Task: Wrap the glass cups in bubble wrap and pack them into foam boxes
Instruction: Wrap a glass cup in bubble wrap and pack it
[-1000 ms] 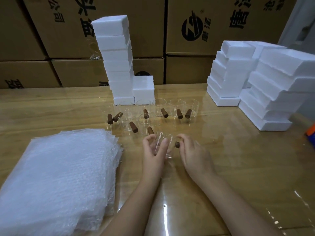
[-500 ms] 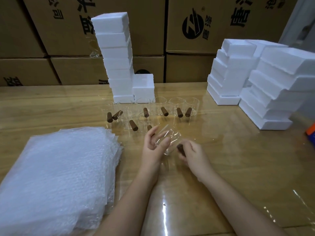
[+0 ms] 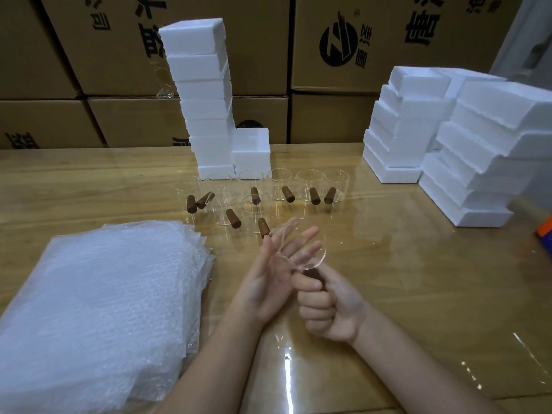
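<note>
Right hand: fingers clamped round the brown handle of one glass cup, held tilted above the worktop. Left hand: fingers straight and apart, against the glass; inside or behind it cannot be told. Other cups stand beyond, bubble wrap stacked at left, foam boxes piled behind and at right.

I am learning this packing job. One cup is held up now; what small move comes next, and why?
Probably carry the glass cup left onto the bubble wrap stack: the right hand grips its wooden handle, the left hand steadies it with straight fingers, and it is unwrapped.
</note>
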`<act>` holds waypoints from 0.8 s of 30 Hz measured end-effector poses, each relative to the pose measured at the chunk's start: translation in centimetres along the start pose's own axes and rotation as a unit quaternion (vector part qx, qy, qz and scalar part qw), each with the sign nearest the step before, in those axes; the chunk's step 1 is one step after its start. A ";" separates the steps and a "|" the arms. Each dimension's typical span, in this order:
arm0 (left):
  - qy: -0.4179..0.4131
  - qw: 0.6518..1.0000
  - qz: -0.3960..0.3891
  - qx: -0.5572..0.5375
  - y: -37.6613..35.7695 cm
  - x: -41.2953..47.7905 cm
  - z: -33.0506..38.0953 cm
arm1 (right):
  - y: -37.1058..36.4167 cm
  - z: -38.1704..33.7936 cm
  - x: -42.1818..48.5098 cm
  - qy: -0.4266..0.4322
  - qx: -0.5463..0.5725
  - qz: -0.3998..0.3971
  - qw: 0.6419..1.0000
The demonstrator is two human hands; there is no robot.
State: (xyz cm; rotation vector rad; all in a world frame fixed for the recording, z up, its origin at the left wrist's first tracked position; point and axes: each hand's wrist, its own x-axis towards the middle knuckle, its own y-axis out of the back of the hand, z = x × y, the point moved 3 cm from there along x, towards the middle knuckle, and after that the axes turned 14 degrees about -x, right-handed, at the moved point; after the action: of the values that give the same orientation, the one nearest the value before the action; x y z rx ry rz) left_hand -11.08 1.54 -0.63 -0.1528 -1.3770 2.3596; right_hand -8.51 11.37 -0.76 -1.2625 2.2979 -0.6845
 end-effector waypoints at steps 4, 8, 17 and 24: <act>-0.018 0.999 0.042 0.001 0.8 0.4 0.1 | 0.7 -0.3 0.4 0.020 -0.085 0.151 0.985; -0.070 0.989 0.091 0.091 1.1 0.7 0.2 | 2.5 -1.2 -0.1 0.060 -0.211 0.327 0.919; -0.155 0.947 0.146 0.242 0.7 0.5 -0.9 | 5.3 -3.0 -1.9 0.046 -0.449 0.545 0.707; -0.162 0.940 0.166 0.252 1.0 0.6 -1.5 | 2.5 -3.7 -3.4 0.161 -0.695 0.572 0.406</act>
State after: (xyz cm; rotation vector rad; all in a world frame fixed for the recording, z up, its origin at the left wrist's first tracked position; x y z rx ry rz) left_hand -11.50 2.58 -2.18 0.1722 -0.8710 3.0490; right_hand -10.63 16.23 1.06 0.6615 2.9512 1.9308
